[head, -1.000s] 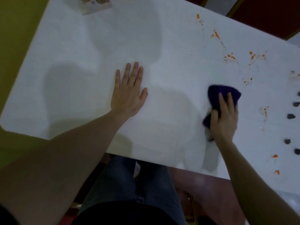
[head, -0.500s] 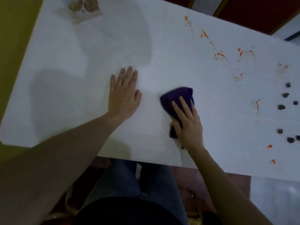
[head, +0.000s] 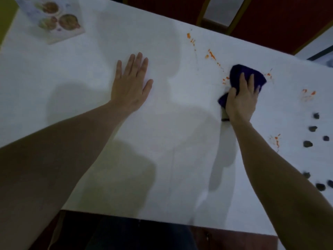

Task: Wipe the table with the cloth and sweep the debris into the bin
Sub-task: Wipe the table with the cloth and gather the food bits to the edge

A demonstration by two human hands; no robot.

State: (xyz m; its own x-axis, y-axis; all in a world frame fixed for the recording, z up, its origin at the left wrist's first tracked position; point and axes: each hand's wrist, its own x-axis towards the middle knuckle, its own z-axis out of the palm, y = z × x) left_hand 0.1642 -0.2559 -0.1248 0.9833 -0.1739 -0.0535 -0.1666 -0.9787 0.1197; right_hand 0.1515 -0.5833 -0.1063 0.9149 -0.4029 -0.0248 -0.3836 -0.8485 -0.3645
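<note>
White table, wide and plain, with dark red wall past the far edge. Left hand flat on the surface near the middle, fingers spread wide, holding nothing. Right hand pressed down on the dark purple cloth, fingers curled over it and gripping a bunch of it, out toward the far right part of the surface. Half a second ago, cloth much nearer the left hand; now pushed away to the right and farther out, right up against the orange smears. Means the clean middle is done and the wipe is only now reaching the mess. More orange splashes toward the far edge, more past the cloth near the right edge, and a few closer in. Small dark lumps in a loose row along the right edge, not yet swept. Picture card lying at the far left corner. No bin to be seen anywhere, and no bowl, box or tray on the surface, so nothing to say about what is inside one. Most of the job still to do, probably: smears first, then the lumps off the edge into a bin.
</note>
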